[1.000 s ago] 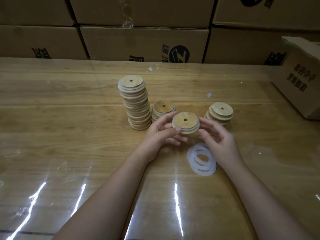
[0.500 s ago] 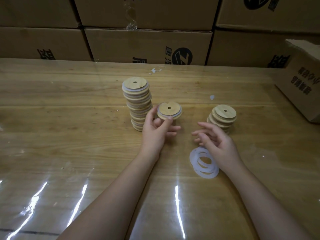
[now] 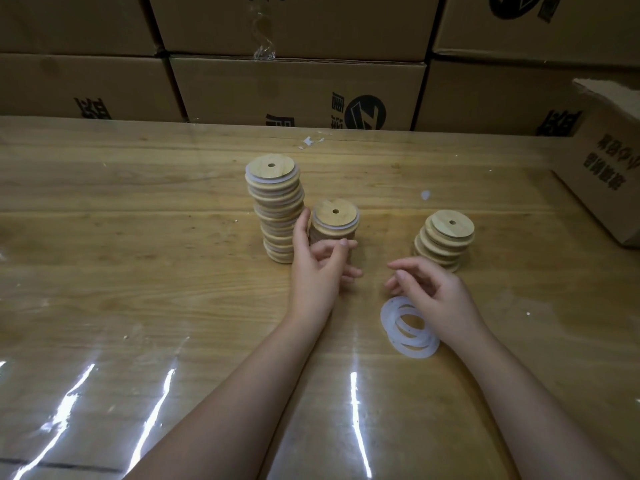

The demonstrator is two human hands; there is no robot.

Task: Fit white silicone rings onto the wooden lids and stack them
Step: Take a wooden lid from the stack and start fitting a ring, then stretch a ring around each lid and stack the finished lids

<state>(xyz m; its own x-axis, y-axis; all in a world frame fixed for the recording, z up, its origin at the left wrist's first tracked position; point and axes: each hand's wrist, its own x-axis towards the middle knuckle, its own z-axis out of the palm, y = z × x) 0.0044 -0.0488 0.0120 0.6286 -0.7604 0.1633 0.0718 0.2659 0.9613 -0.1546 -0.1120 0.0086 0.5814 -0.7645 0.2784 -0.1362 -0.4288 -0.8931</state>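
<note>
Tabletop [image 3: 138, 258] — grained wood under a glossy clear film. Lids [image 3: 272, 168] — smooth matt wood. Rings [image 3: 408, 327] — matt translucent-white silicone. Boxes [image 3: 294, 88] behind tabletop — matt cardboard.

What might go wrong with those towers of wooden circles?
1. The tall stack is uneven, with lids sticking out sideways. The left hand is right beside it and might bump it over.
2. The right hand hovers by the loose white rings. They overlap, so it might lift two at once.
</note>
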